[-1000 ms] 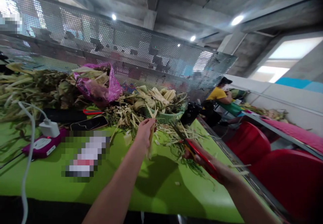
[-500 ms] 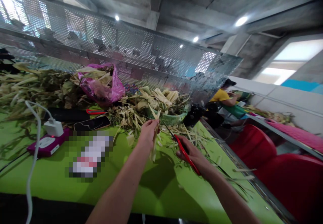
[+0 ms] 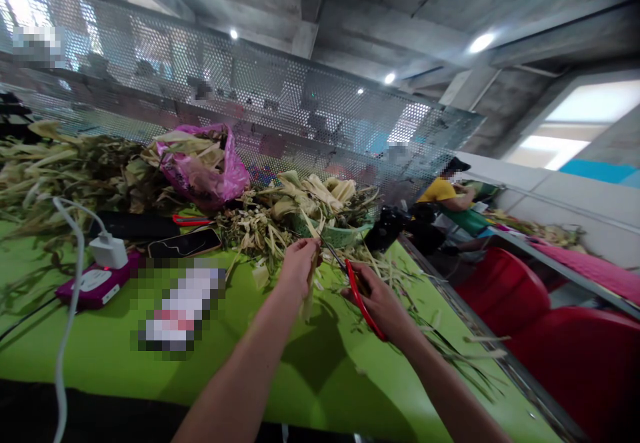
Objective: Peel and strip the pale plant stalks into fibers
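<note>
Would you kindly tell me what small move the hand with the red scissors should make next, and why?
Probably ease the scissors slightly left and snip the husk strip. The left hand pinches that strip up off the green table, and the right hand has the blades pointing at it, tips just beside that hand.

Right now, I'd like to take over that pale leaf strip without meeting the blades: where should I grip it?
Probably its lower end: the leaf strip hangs free below the left hand. Come from the near left, since the scissors in the right hand point at its top from the right.
</note>
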Action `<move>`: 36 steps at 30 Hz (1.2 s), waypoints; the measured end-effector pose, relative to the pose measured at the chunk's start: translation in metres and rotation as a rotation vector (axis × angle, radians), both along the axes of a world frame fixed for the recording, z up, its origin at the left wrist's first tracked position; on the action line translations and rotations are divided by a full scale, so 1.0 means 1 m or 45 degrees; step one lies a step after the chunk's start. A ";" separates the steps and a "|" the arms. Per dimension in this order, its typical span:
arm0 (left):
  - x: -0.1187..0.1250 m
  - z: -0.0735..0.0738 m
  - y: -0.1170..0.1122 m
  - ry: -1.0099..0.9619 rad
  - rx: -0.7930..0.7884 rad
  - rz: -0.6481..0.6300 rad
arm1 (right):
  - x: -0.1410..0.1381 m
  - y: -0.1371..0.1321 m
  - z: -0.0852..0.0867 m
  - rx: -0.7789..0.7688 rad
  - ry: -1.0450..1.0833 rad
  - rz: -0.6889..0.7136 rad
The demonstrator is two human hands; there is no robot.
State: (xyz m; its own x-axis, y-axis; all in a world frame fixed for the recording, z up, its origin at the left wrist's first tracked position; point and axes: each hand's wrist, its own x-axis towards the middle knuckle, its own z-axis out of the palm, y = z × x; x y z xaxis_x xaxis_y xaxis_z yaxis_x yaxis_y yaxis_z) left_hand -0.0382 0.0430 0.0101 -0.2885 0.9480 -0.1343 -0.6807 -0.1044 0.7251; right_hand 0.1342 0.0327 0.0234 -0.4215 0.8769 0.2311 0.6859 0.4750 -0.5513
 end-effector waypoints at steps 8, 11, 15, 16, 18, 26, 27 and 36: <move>-0.005 -0.002 -0.002 0.027 0.016 -0.061 | 0.006 0.007 -0.012 -0.010 0.144 -0.015; -0.007 -0.003 -0.001 0.004 -0.007 -0.057 | 0.017 0.012 -0.016 -0.002 0.212 -0.022; -0.009 -0.004 0.001 -0.063 0.035 0.004 | 0.039 0.022 -0.012 0.104 0.040 -0.180; -0.009 -0.004 0.001 -0.071 0.036 0.019 | 0.046 0.025 -0.010 0.139 -0.062 -0.240; -0.010 -0.004 0.001 -0.062 0.031 0.034 | 0.061 0.031 -0.008 0.201 -0.263 -0.329; -0.011 -0.008 0.003 0.037 0.058 -0.022 | 0.094 0.039 -0.007 0.065 -0.874 -0.428; -0.011 -0.007 0.002 0.046 0.072 -0.029 | 0.089 0.037 -0.002 0.057 -0.895 -0.449; 0.002 -0.001 -0.005 0.352 0.165 -0.024 | -0.005 0.024 0.021 -0.123 0.199 0.189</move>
State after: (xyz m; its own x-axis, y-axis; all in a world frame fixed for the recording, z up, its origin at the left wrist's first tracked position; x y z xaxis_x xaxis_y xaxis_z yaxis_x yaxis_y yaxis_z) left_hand -0.0365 0.0384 0.0092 -0.2792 0.9577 0.0692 -0.4622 -0.1972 0.8646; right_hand 0.1297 0.0562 0.0441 -0.5134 0.8291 0.2215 0.5151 0.5041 -0.6932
